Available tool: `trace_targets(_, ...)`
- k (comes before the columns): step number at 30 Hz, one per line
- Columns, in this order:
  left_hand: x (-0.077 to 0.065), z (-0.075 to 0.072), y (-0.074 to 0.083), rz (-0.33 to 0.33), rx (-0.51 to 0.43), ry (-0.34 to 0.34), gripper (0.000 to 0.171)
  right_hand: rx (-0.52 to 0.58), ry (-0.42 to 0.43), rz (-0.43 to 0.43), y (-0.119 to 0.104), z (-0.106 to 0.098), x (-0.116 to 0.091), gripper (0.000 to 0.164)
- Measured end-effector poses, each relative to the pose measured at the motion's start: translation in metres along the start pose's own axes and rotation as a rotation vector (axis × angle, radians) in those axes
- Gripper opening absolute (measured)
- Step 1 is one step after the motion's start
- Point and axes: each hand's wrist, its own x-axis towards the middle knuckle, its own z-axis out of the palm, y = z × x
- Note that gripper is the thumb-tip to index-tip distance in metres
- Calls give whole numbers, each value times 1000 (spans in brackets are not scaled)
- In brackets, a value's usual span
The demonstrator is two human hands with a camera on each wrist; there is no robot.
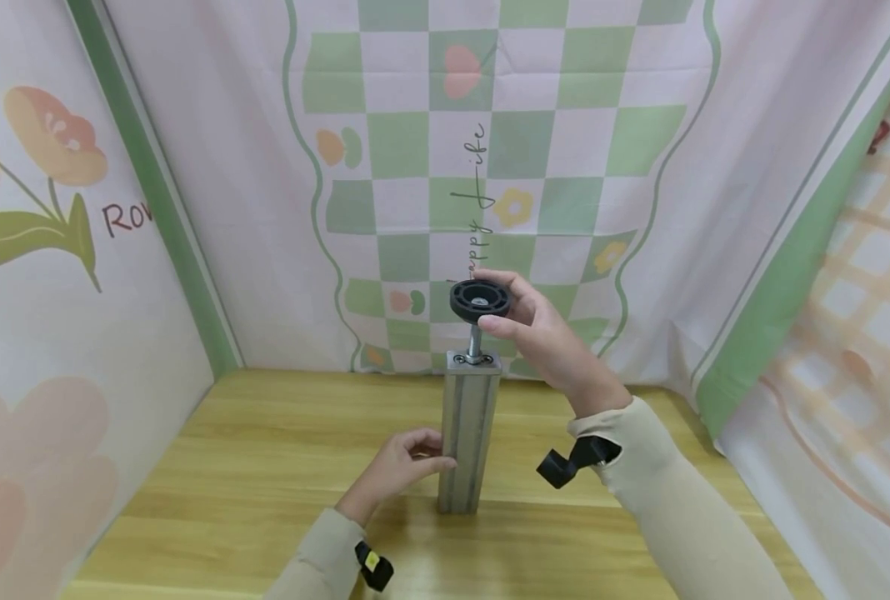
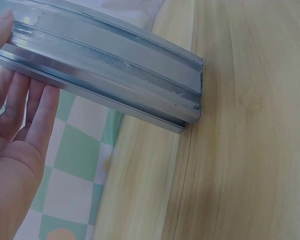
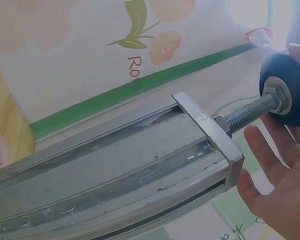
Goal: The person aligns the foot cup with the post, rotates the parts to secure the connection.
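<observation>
A grey aluminium profile (image 1: 466, 442) stands upright on the wooden table, with lengthwise grooves along its sides. From its end plate (image 3: 210, 132) rises a threaded rod (image 3: 252, 114) with a nut at its base. A round black levelling foot (image 1: 480, 300) sits on top of the rod. My right hand (image 1: 557, 346) pinches the foot's rim between thumb and fingers. Lower down, my left hand (image 1: 400, 467) holds the profile from its left side, thumb on the near face and fingers behind. In the left wrist view the profile's lower end (image 2: 192, 95) meets the table.
The wooden table (image 1: 302, 417) runs up to fabric walls on three sides. A checkered green-and-white curtain (image 1: 400, 142) hangs behind the profile. Black wrist mounts (image 1: 373, 567) sit on both sleeves.
</observation>
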Motion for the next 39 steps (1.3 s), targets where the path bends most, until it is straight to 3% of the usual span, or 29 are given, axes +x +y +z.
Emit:
trace_targets(8, 1, 1, -2, -6, -6, 5, 33, -31, 201, 48, -8, 20, -3, 66)
trace_targets(15, 0, 2, -1, -18, -24, 1, 33, -93, 267, 65, -13, 28, -4, 66)
trace_targets(19, 0, 2, -1, -13, -26, 1, 33, -71, 215, 27, -11, 25, -5, 70)
trace_targets(25, 1, 2, -4, -12, -16, 1, 36, 15, 70, -48, -7, 14, -2, 71)
trace_targets(39, 1, 1, -1, -20, 5, 5, 34, 187, -182, -70, 5, 2, 7, 73)
